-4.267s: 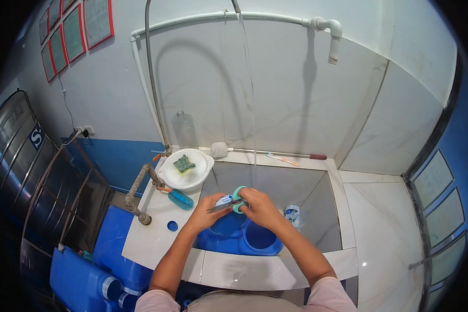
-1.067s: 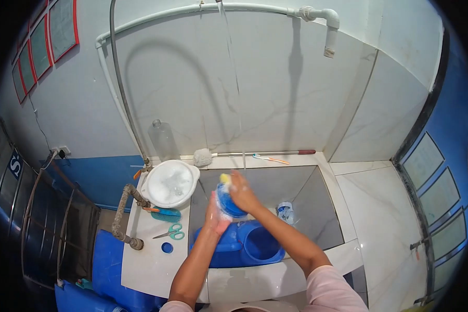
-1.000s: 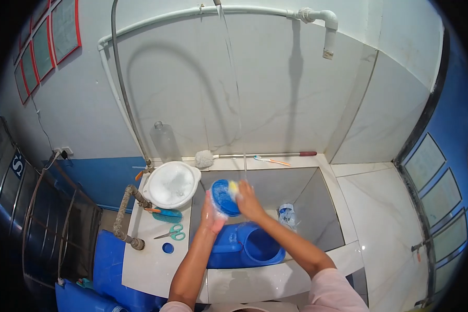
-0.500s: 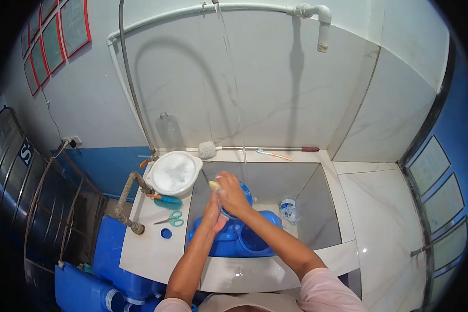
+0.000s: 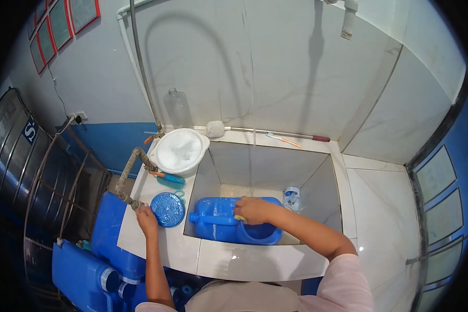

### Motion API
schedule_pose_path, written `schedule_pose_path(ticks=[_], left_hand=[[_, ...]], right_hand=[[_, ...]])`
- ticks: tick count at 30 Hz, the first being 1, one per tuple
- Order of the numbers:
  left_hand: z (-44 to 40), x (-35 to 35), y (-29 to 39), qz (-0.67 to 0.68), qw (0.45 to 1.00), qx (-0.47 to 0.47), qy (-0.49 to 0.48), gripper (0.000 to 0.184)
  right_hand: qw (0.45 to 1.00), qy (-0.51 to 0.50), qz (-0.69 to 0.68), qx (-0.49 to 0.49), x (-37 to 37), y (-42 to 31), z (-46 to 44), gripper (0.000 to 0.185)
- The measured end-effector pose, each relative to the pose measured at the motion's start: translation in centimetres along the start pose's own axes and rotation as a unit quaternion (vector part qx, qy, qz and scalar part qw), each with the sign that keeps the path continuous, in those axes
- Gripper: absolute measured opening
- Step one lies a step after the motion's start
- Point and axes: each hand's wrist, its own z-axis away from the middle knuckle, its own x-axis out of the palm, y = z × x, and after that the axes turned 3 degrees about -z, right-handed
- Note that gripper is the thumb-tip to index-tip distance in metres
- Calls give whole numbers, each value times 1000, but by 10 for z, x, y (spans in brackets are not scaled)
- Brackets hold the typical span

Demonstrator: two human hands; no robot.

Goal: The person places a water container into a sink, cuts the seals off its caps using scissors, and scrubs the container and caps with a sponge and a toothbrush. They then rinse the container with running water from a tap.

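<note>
Reaching over the sink with the right arm, bent at the elbow, with the forearm slanting in from the right and with the back of the right hand turned up. Curled in at those fingers, gripping a sponge, with just a yellow sliver of it visible below the fingertips. Stretched almost straight out with the left arm, down to the counter, well to the left of the right fingers. Bunched near the pipe with the left fingers, just beside the blue lid; impossible to tell how far apart, or whether touching lid or pipe.

Glossy blue and wet, to judge by the jug under the right fingers, with whitish suds spread over the shoulder. Fitted with a long moulded handle, a small spout at the left end and a wide, dark, round mouth open toward the camera. Round and flat in the lid, with a textured, wet-looking blue face.

Set down in the sink with the jug, directly beneath the right fingers, with the mouth just to their lower right, the handle to their left and the spout farther left. Right of the left fingers with the lid, flat on the counter, partly over the green-handled scissors. Beyond it, farther ahead of the left fingers, a teal brush and a white basin of foam.
</note>
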Motion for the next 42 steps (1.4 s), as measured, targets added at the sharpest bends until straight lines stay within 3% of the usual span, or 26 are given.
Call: schedule_pose_path(ticks=[1, 2, 4, 6, 8, 9, 11, 13, 14, 16, 17, 19, 21, 23, 25, 26, 28, 29, 30, 32, 35, 36, 38, 39, 41, 42], left_hand=[[9, 1, 14, -100, 978, 127, 134, 33], [19, 3, 27, -195, 912, 248, 261, 35], [51, 3, 92, -38, 943, 329, 28, 40], [83, 16, 149, -51, 834, 479, -267, 46], [94, 73, 145, -100, 729, 583, -345, 48], [95, 85, 161, -99, 728, 585, -342, 48], [90, 102, 195, -255, 769, 467, -354, 42], [87, 114, 211, -232, 791, 467, -320, 41], [86, 120, 221, -210, 813, 460, -288, 40], [86, 124, 230, -174, 846, 425, -271, 38], [87, 125, 232, -141, 876, 384, -256, 37], [90, 145, 229, -123, 900, 330, -255, 35], [96, 160, 234, -100, 922, 274, -253, 34], [102, 168, 244, -78, 929, 249, -262, 45], [104, 174, 257, -81, 938, 221, -255, 50], [104, 177, 263, -83, 946, 194, -246, 56], [110, 180, 269, -78, 948, 198, -237, 58], [114, 180, 270, -71, 950, 204, -228, 60], [116, 182, 270, -74, 950, 201, -227, 60], [114, 186, 273, -80, 953, 192, -219, 60], [109, 187, 264, -91, 951, 183, -233, 60], [111, 183, 261, -92, 951, 180, -234, 60], [114, 170, 253, -70, 954, 192, -219, 60], [111, 169, 243, -73, 954, 191, -218, 60], [101, 168, 214, -94, 963, 177, -179, 59], [97, 163, 202, -98, 963, 179, -174, 59]], right_hand=[[999, -18, 11, -41, 1, 7, -2, 24], [996, -37, 21, -81, 4, 13, -2, 21], [995, -55, 23, -77, -5, 18, -2, 22], [994, -75, 32, -76, -14, 26, -2, 23], [990, -97, 28, -94, -19, 42, -3, 27], [991, -96, 32, -93, -26, 54, -2, 27], [999, -40, -27, 8, -55, 88, 7, 28], [986, -16, -98, 135, -93, 116, 27, 26], [986, -13, -91, 138, -107, 127, 40, 26], [904, 99, -348, 230, -117, 152, 56, 36], [904, 101, -347, 230, -112, 160, 58, 36], [775, 269, -501, 275, -75, 179, 64, 41], [835, 456, -126, 283, -8, 191, 47, 41], [812, 488, 131, 293, 33, 143, 28, 36], [859, 487, 55, 147, 30, 100, 24, 37], [859, 487, 53, 148, 21, 107, 24, 37], [935, 321, -31, 151, -16, 130, 22, 36], [894, 407, 7, 186, -9, 167, 17, 33], [895, 406, 4, 186, -6, 165, 15, 33], [839, 496, 107, 195, -2, 158, 5, 28], [967, 251, -39, 23, 22, 111, 8, 35], [967, 249, -41, 23, 23, 107, 5, 35], [992, 68, -107, 21, 26, 101, -1, 40], [991, 69, -110, 18, 30, 96, 4, 40], [969, 205, -135, -23, 47, 74, 24, 40], [968, 210, -136, -27, 62, 60, 35, 40]])
